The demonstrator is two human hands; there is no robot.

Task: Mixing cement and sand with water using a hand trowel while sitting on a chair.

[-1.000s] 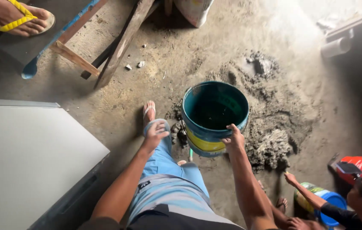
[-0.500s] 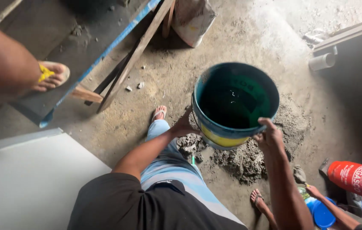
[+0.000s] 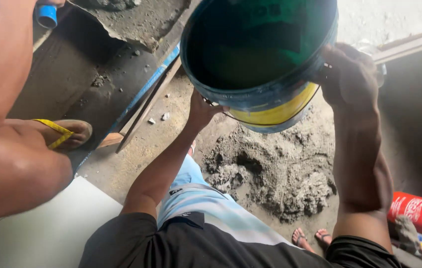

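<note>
A blue bucket [image 3: 265, 74] with a yellow band and a dark green inside is lifted high, close to the camera. My left hand [image 3: 202, 110] grips its near left side under the rim. My right hand [image 3: 349, 74] holds the rim on the right. Below the bucket a heap of wet grey mortar [image 3: 275, 173] lies on the concrete floor. My legs in light blue shorts [image 3: 206, 203] show beneath.
Another person's bare leg [image 3: 12, 164] and foot in a yellow-strapped sandal [image 3: 64, 134] stand at the left. A white board [image 3: 47, 233] lies at the lower left. Wooden planks [image 3: 141, 114] lean behind. A red bottle [image 3: 419, 213] lies at the lower right, near someone's toes [image 3: 313, 238].
The bucket has risen from the floor to chest height, both hands still on it. The view has closed in and the other person's leg now fills the left.
</note>
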